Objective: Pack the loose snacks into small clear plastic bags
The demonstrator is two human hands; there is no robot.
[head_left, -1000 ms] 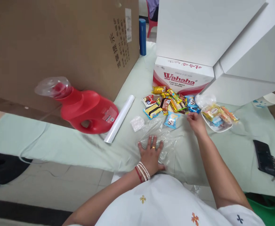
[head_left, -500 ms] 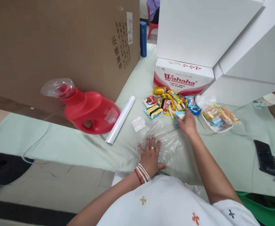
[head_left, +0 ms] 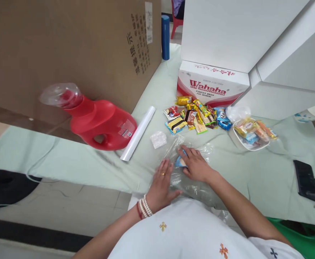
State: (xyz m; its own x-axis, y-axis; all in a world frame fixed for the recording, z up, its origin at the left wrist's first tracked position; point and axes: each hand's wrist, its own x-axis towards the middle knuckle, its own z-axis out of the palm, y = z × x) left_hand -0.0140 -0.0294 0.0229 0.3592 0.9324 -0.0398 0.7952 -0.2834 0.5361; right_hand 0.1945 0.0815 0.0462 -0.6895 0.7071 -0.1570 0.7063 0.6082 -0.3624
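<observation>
A sheet of clear plastic film or a flat bag (head_left: 177, 181) lies on the cloth in front of me. My left hand (head_left: 161, 183) rests flat on its left part, fingers stretched out and holding nothing. On the film, my right hand (head_left: 196, 164) has its fingers over a small blue and pale snack packet (head_left: 181, 160), partly hidden under them. Behind the film is a pile of wrapped snacks (head_left: 192, 117) in yellow, brown, red and blue. A folded piece of clear plastic (head_left: 158, 139) lies left of the film.
A red jug (head_left: 103, 124) and a white roll (head_left: 138, 133) are at the left, by a big brown carton (head_left: 65, 46). To the right are a white tub (head_left: 237, 138) of snacks, a phone (head_left: 304, 176) with keys and a paper cup (head_left: 312, 114). A Wahaha box (head_left: 213, 84) stands behind.
My right hand has come from the snack pile toward me and left, bringing the blue packet onto the film. My left hand has shifted slightly left and turned.
</observation>
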